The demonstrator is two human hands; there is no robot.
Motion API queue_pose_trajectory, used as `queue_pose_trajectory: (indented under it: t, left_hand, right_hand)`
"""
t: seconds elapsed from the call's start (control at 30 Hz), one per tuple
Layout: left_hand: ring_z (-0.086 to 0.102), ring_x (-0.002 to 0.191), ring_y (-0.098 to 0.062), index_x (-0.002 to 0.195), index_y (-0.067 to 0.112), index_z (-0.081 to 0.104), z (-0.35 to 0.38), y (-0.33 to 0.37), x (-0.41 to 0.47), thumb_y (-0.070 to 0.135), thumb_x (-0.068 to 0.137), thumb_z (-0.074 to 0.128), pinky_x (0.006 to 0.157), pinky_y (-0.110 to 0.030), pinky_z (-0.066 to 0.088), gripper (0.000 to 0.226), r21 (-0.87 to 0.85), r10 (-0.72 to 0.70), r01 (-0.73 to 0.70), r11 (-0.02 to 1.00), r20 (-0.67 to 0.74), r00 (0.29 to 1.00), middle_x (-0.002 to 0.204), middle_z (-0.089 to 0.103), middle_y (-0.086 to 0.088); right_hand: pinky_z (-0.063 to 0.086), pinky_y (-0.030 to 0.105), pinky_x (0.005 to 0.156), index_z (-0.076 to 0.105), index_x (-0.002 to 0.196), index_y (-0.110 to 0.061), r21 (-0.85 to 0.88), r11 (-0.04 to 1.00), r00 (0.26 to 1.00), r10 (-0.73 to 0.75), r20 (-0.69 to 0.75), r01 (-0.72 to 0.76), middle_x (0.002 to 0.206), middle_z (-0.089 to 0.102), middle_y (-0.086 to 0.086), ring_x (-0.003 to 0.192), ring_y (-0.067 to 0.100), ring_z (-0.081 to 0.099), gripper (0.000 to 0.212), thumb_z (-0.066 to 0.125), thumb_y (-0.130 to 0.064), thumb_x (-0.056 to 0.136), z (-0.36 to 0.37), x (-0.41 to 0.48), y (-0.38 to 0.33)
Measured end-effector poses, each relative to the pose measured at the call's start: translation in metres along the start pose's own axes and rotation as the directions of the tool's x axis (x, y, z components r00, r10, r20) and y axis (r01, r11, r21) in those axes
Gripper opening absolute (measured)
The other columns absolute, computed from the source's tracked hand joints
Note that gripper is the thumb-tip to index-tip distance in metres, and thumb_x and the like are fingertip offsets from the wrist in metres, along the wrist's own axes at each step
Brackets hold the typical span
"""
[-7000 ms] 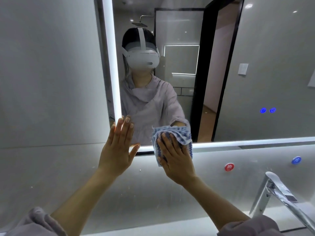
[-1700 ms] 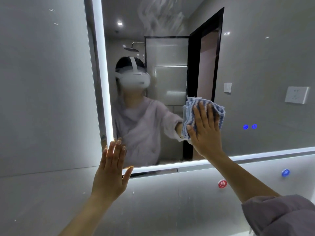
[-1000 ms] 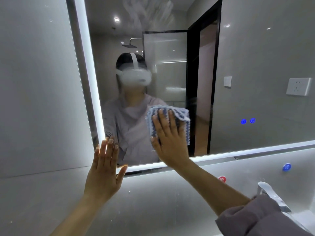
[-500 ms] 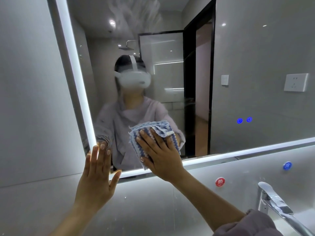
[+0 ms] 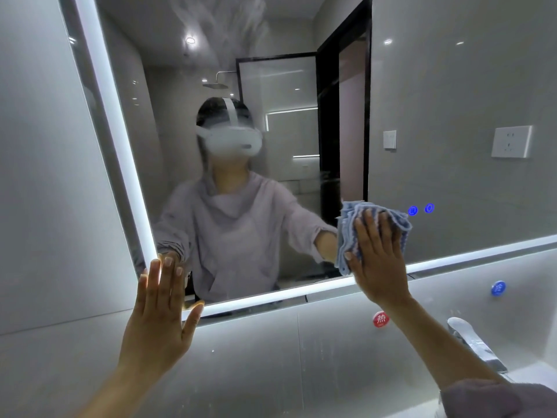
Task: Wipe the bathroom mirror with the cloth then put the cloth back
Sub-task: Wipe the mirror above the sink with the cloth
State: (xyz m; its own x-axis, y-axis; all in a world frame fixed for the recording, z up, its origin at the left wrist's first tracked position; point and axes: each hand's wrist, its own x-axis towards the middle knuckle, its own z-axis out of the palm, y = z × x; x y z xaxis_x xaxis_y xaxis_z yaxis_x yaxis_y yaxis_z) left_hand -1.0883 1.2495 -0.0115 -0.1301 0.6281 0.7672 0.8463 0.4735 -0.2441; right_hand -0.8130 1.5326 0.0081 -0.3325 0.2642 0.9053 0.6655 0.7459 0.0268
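At our right fingers (image 5: 366, 233), straight and spread, we press the cloth (image 5: 346, 236) flat to the mirror (image 5: 452, 182); nothing is curled round it, and the thumb lies on its lower left edge. The cloth is blue, ribbed and bunched into folds. It sits low on the glass, right of centre, just above the bottom light strip (image 5: 301, 292) and just left of two blue buttons (image 5: 413, 210). The heel of the right hand (image 5: 376, 257) crosses that strip.

Our left fingers (image 5: 156, 279) are straight too and hold nothing. Their tips reach the mirror's lower left corner, and the left hand (image 5: 156, 321) lies palm-flat on the wall (image 5: 271, 357) below it.

The glass has a hazy swirl of smears (image 5: 229, 28) at the top centre and looks a bit fogged over the middle. A second light strip (image 5: 120, 137) runs up its left edge.

The wall is glossy grey tile with faint specks. A red sticker (image 5: 380, 319) and a blue sticker (image 5: 498, 288) are on it under the mirror, with a chrome tap (image 5: 473, 342) at lower right. Our sleeve (image 5: 497, 399) fills the bottom right corner.

Reflected in the glass we see ourselves in a white headset (image 5: 229, 140) and a pale top, a black door frame (image 5: 328, 131), a shower head (image 5: 214, 85), a switch (image 5: 389, 140), a socket (image 5: 511, 141) and ceiling spots.
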Motion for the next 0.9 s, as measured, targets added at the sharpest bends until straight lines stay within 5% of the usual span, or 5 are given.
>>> queue_pose_trajectory:
  t: [0.1,0.43,0.63,0.9]
  left_hand:
    - [0.007,0.147,-0.038,0.151,0.006,-0.002,-0.002,0.001,0.001,0.056,0.096,0.012,0.120,-0.046,0.005,0.076,-0.014,-0.015,0.016,1.000,0.004,1.000,0.159,0.004,-0.018]
    - [0.008,0.147,-0.037,0.151,0.004,0.002,0.000,0.001,0.000,0.056,0.096,0.012,0.119,-0.046,0.005,0.076,-0.005,-0.019,0.019,1.000,0.016,1.000,0.159,0.009,-0.019]
    - [0.008,0.147,-0.037,0.150,0.000,0.009,0.002,0.000,0.000,0.054,0.097,0.015,0.121,-0.044,0.002,0.076,0.007,-0.019,0.019,1.000,0.009,1.000,0.158,0.011,-0.020]
    - [0.009,0.146,-0.037,0.149,-0.001,0.012,0.002,0.001,0.000,0.053,0.097,0.015,0.121,-0.044,0.001,0.076,0.021,-0.031,0.030,0.999,0.010,0.999,0.159,0.010,-0.019]
  right_hand:
    - [0.002,0.047,0.120,0.020,0.148,-0.005,0.046,0.996,0.997,0.078,-0.025,-0.077,0.155,0.021,0.017,0.149,0.023,-0.007,0.063,0.012,-0.048,0.102,-0.003,-0.001,0.000]
    - [0.001,0.055,0.119,0.010,0.153,-0.009,0.120,0.982,0.987,0.152,-0.042,-0.146,0.161,0.004,0.010,0.148,0.034,0.001,0.063,0.011,-0.045,0.102,0.004,0.013,-0.036]
    - [-0.006,0.050,0.119,-0.008,0.153,-0.020,0.061,0.998,0.992,-0.013,-0.122,0.020,0.161,-0.014,0.000,0.149,0.024,-0.008,0.063,0.015,-0.044,0.100,0.000,0.053,-0.092]
    - [-0.009,0.049,0.119,0.006,0.153,-0.016,0.060,0.975,0.973,-0.207,-0.105,0.214,0.161,0.000,0.003,0.149,0.024,-0.010,0.059,0.015,-0.043,0.102,-0.007,0.082,-0.176]
